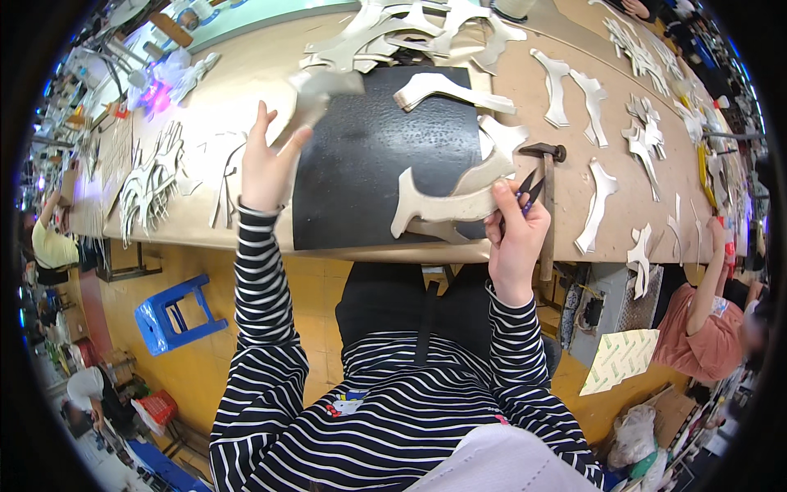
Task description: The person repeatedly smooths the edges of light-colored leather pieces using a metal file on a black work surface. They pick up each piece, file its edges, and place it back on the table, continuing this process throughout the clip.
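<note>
My left hand [270,168] is raised over the table at the left edge of the black board [344,164], thumb and fingers apart. A motion-blurred pale piece [324,84] is just beyond its fingertips; no grip on it shows. My right hand [518,238] is closed around dark thread snips [531,193], blades pointing away from me. The same hand pinches the right end of a white, curved shoe-upper piece [449,207] above the board's near edge. Under and behind that piece lie more white pieces [500,139]. Another small stack of them [451,88] rests on the board's far part.
A hammer [548,205] lies right of my right hand, its handle over the table edge. White pieces heap at the back [369,37] and spread rightward [601,197]. Thread-fringed pieces [152,180] lie left. A blue stool [176,316] stands on the floor. A person in pink [697,328] works at right.
</note>
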Demonstrator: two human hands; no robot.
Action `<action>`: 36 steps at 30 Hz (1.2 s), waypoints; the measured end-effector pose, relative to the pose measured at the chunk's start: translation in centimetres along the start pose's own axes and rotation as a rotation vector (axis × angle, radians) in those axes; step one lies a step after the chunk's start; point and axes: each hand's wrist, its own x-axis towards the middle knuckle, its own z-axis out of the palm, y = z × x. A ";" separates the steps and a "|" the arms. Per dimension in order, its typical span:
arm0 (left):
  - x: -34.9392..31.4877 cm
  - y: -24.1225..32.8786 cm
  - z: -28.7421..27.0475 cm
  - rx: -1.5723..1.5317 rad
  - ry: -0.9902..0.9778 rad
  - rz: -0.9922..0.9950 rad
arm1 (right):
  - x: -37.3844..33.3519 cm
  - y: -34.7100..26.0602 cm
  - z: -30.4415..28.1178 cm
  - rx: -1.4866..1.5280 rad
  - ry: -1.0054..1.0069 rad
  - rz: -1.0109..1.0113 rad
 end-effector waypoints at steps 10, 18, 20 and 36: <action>-11.5 10.1 8.9 -0.442 -0.448 0.122 | -3.8 -2.9 -0.1 -0.188 -0.322 -0.113; -12.2 11.3 6.6 -1.063 -0.662 -0.588 | -3.2 -6.3 -4.9 -0.471 -0.236 -0.182; -12.4 11.6 6.5 -1.038 -0.721 -0.595 | -3.5 -5.9 -5.4 -0.401 -0.255 -0.167; -16.8 15.3 11.0 -1.064 -0.476 -0.649 | -6.7 -1.7 -4.6 0.362 -0.050 0.058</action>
